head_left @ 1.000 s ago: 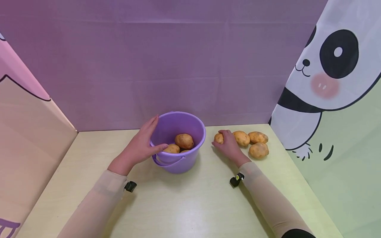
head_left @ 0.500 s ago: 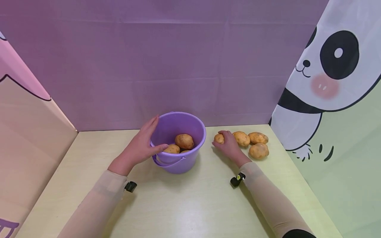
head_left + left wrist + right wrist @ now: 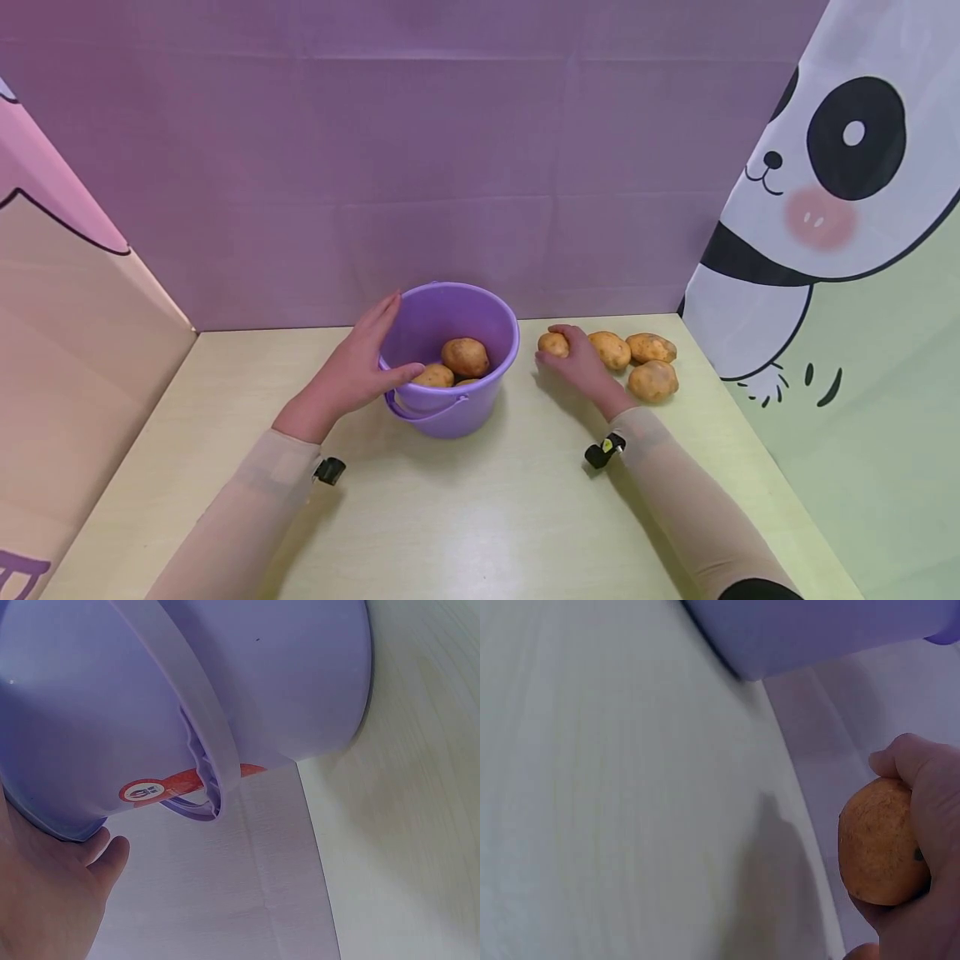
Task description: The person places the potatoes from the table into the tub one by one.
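A purple bucket (image 3: 431,414) stands on the table with several potatoes (image 3: 465,357) inside. My left hand (image 3: 360,358) rests at its left rim, fingers long and straight, the thumb stretched over the front of the rim. In the left wrist view, fingertips (image 3: 110,859) show at the rim, beside the bucket's side and hanging handle (image 3: 202,705). My right hand (image 3: 576,364) grips a potato (image 3: 553,344) between thumb and fingers, right of the bucket. The right wrist view shows that potato (image 3: 879,844) above the table, with a hand-shaped shadow below.
Beside my right hand lie several more potatoes (image 3: 652,381) near the table's back right corner. A purple cloth wall (image 3: 450,150) rises behind the table (image 3: 465,517). Printed panels, one with a panda (image 3: 795,233), close off both sides.
My right hand has lifted slightly with the potato, its wrist shifting a little to the right. The left hand and the bucket have stayed put.
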Demonstrator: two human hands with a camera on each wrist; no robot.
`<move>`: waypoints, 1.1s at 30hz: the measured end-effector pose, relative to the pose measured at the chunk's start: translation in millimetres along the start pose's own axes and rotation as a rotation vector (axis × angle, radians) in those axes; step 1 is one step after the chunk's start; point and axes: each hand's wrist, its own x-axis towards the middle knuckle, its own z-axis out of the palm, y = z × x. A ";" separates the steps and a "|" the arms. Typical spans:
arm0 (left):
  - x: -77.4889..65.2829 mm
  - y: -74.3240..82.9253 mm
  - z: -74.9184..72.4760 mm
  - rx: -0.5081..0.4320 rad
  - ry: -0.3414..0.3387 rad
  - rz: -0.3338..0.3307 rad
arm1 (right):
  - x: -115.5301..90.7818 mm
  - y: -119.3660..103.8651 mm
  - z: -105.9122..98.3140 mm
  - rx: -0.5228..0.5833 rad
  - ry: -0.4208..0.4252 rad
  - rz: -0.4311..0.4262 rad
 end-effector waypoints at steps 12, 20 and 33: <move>-0.1 -0.9 0.5 -0.007 0.001 -0.001 | -2.6 -22.9 -15.9 0.021 0.007 -0.058; -0.2 -1.3 0.8 -0.012 0.001 -0.004 | -5.5 -44.2 -23.9 0.020 0.008 -0.092; 0.0 -2.2 1.0 -0.016 0.008 0.009 | -10.2 -73.3 -34.5 0.038 0.006 -0.153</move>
